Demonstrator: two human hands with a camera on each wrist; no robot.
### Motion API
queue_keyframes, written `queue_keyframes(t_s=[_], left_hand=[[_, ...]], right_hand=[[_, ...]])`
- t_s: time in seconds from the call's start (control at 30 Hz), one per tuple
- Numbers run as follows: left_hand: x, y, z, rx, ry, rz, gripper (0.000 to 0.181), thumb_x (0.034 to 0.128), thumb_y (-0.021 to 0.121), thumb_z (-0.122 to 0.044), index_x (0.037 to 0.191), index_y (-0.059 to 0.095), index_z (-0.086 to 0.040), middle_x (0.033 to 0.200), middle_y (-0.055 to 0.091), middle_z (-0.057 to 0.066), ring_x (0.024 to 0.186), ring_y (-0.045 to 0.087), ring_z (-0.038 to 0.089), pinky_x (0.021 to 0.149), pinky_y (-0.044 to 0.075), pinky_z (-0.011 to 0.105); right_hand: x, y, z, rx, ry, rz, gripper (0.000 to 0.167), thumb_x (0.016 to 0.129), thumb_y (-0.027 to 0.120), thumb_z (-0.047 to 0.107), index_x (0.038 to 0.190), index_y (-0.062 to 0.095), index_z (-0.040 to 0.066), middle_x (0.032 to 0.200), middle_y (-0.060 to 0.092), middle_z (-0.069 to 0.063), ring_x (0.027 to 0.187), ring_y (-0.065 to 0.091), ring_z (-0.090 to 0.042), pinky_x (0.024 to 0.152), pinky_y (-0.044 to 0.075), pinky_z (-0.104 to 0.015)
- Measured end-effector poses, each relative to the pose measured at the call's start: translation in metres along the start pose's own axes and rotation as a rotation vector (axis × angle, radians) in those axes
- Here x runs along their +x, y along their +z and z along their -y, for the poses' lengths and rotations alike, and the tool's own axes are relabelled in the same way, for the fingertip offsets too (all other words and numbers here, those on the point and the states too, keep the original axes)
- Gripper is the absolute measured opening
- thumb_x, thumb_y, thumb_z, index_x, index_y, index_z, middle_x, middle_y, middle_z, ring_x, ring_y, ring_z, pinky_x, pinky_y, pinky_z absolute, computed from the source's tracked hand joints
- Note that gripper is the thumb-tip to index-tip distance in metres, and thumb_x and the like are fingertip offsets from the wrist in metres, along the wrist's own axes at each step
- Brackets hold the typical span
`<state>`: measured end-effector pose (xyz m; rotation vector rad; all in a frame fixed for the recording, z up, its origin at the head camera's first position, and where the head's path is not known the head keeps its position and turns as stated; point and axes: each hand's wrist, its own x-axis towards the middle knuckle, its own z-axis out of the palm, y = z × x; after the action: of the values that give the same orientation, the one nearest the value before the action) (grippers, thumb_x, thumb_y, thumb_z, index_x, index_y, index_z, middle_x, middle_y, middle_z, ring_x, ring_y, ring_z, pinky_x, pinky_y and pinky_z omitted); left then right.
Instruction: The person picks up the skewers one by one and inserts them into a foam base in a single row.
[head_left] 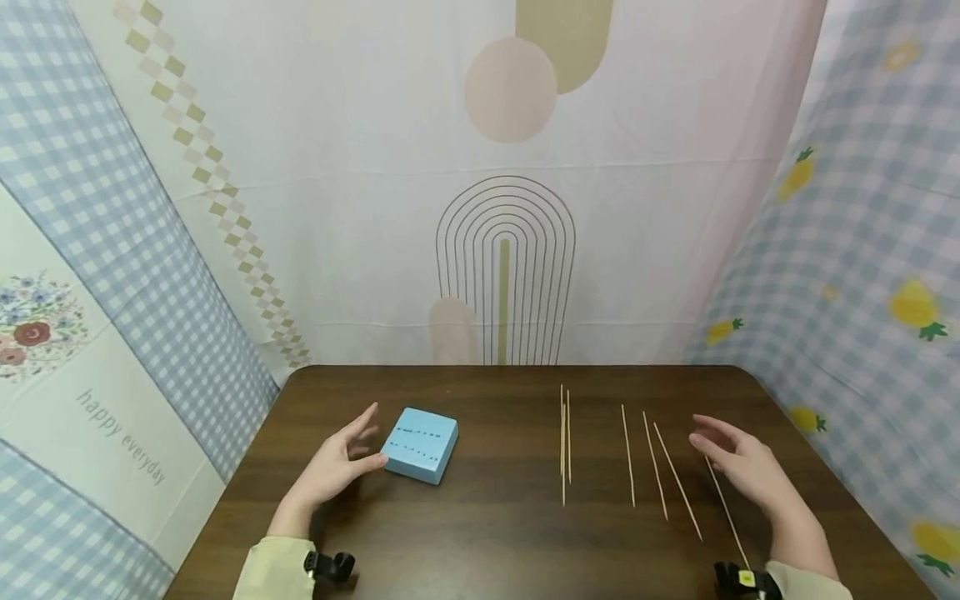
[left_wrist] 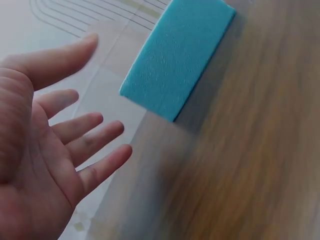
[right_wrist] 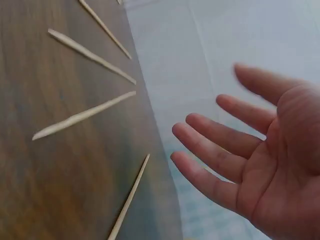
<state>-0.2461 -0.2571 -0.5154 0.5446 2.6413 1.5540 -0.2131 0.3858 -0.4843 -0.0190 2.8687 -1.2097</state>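
My left hand point(head_left: 330, 468) is beside a light blue box point(head_left: 423, 442) with dark printed lines on top. Its fingers are spread and hold nothing; in the left wrist view a gap shows between the thumb and the blue box point(left_wrist: 177, 57). Over the far end of the rightmost thin wooden stick point(head_left: 727, 515) hovers my right hand point(head_left: 750, 471), fingers loosely extended around nothing. In the right wrist view that palm faces the camera, apart from the nearest pointed stick point(right_wrist: 131, 192).
Three thin sticks point(head_left: 564, 450) lie close together right of the table's middle. Further right, three more sticks, the middle one point(head_left: 655, 467) slanting, lie spaced apart. The dark wooden table point(head_left: 495, 533) meets a patterned cloth point(head_left: 360, 250) behind, with checked cloths at both sides.
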Motion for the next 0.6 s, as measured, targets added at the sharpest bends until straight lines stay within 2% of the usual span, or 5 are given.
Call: queue_keyframes(t_s=[0.17, 0.27, 0.4, 0.47, 0.6], left_hand=[[0.005, 0.010, 0.003, -0.021, -0.030, 0.012, 0.094, 0.0953, 0.084, -0.019, 0.170, 0.029, -0.008, 0.172, 0.028, 0.025, 0.147, 0.045, 0.049, 0.111, 0.044, 0.062], [0.008, 0.015, 0.004, -0.003, -0.005, 0.026, 0.094, 0.0947, 0.085, -0.022, 0.170, 0.029, -0.009, 0.174, 0.024, 0.021, 0.154, 0.034, 0.047, 0.116, 0.036, 0.066], [0.012, 0.019, 0.005, -0.033, 0.016, 0.045, 0.094, 0.0950, 0.084, -0.019, 0.171, 0.029, -0.010, 0.176, 0.020, 0.018, 0.157, 0.026, 0.048, 0.119, 0.027, 0.068], [0.014, 0.021, 0.007, -0.067, 0.013, 0.057, 0.094, 0.0959, 0.082, -0.017, 0.171, 0.027, -0.008, 0.176, 0.019, 0.018, 0.158, 0.024, 0.047, 0.122, 0.026, 0.062], [0.019, 0.025, 0.009, -0.111, 0.003, 0.081, 0.094, 0.0970, 0.080, -0.013, 0.171, 0.023, -0.006, 0.177, 0.018, 0.016, 0.160, 0.019, 0.040, 0.123, 0.027, 0.031]], right_hand=[[-0.002, -0.003, -0.018, 0.050, 0.044, 0.025, 0.064, 0.109, 0.065, 0.034, 0.155, 0.047, -0.007, 0.137, 0.066, -0.026, 0.107, 0.071, -0.021, 0.080, 0.060, -0.035], [-0.002, -0.006, -0.027, 0.101, 0.079, 0.067, 0.063, 0.108, 0.068, 0.026, 0.154, 0.045, -0.011, 0.139, 0.062, -0.031, 0.110, 0.071, -0.025, 0.083, 0.061, -0.037], [-0.002, -0.009, -0.038, 0.136, 0.129, 0.126, 0.063, 0.106, 0.070, 0.017, 0.152, 0.043, -0.015, 0.140, 0.059, -0.037, 0.115, 0.069, -0.033, 0.084, 0.060, -0.040], [-0.002, -0.011, -0.041, 0.145, 0.139, 0.140, 0.063, 0.104, 0.072, 0.014, 0.152, 0.043, -0.016, 0.139, 0.059, -0.038, 0.116, 0.068, -0.034, 0.083, 0.060, -0.041], [-0.001, -0.014, -0.046, 0.163, 0.155, 0.154, 0.067, 0.100, 0.075, 0.011, 0.151, 0.042, -0.017, 0.139, 0.057, -0.039, 0.113, 0.069, -0.031, 0.082, 0.060, -0.039]])
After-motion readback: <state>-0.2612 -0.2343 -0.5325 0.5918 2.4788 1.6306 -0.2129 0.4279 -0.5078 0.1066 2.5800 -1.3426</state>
